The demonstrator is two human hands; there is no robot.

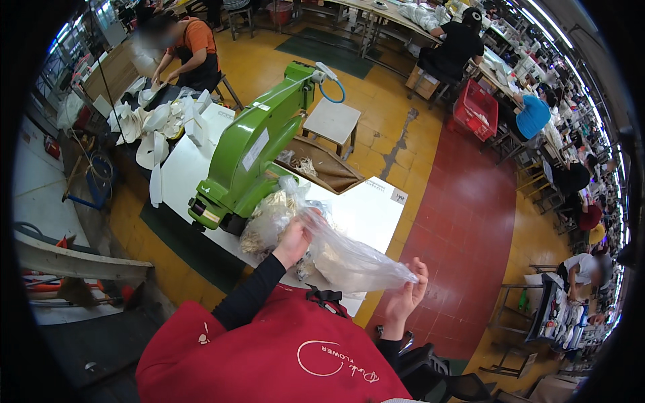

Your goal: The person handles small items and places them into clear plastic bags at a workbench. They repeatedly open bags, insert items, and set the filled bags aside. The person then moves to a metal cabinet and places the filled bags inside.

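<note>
A clear plastic bag [359,260] is stretched out between my two hands above the near side of the white table [379,201]. My left hand [293,243] is closed on one end of it, close to the green machine. At the other end, my right hand [407,294] pinches the bag's corner, with some fingers raised. Just beyond my left hand sits another clear bag [263,227], full of small pale pieces. Part of what lies under the stretched bag is hard to make out through the plastic.
The green sewing machine [252,148] rises from the table, with a brown fabric-lined tray [336,176] beside it. White pieces [158,121] are heaped at the far left, near a person in orange [198,43]. Beyond stand a stool [332,121] and a red crate [476,111].
</note>
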